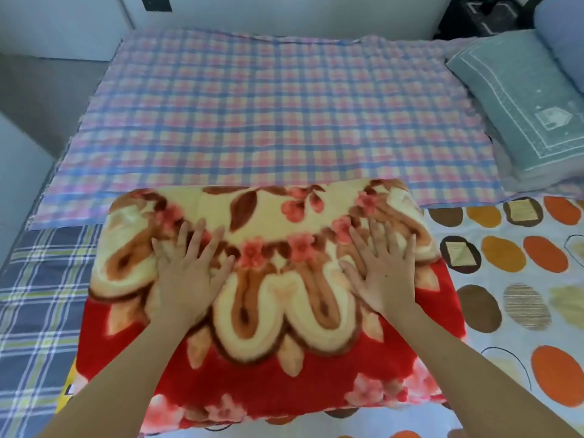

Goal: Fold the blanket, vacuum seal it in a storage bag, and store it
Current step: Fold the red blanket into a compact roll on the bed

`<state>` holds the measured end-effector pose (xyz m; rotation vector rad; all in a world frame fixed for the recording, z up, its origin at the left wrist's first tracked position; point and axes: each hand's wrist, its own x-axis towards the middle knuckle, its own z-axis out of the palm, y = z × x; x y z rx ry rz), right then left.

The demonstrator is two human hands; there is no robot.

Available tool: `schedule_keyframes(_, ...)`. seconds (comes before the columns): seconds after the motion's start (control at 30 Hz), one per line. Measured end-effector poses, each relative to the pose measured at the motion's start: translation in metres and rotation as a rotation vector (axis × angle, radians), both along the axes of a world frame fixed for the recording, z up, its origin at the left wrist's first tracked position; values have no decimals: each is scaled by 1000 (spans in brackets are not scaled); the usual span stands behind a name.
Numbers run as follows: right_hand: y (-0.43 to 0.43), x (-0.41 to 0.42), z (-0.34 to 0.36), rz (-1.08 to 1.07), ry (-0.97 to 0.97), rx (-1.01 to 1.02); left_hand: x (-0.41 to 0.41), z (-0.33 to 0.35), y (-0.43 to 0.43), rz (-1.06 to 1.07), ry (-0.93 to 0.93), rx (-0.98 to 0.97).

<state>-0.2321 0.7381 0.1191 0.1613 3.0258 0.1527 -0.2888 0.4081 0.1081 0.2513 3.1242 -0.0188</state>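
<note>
— Where's the blanket (268, 298)?
— Folded, near edge of the bed, long side running left to right. Left hand (186, 273) and right hand (384, 270) both lie open and flat on top, equally near.

Daylight is falling on a bed (521, 311); pink plaid sheet (268, 105) lying beyond the fingers, grey pillow (518, 99) far right.

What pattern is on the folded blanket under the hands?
Red with a cream and brown floral scroll design and pink flowers on the folded blanket; head view.
</note>
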Motion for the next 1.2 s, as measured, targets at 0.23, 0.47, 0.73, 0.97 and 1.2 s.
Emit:
schedule_keyframes(0.23,4,-17,-55,16,48,-51,-18,-52,10,-14,-5,54)
schedule_keyframes(0.47,-5,-25,-86,25,43,-58,-29,-85,9,-50,-64,4)
schedule_keyframes(0.73,-5,-35,-73,32,38,-50,-39,-70,15,-38,-70,-21)
schedule_keyframes(0.97,6,-7,-1,-25,44,-86,-24,-4,11,69,-129,72)
schedule_keyframes(1.2,64,137,61,-227,192,-208,44,68,123,-202,-156,89)
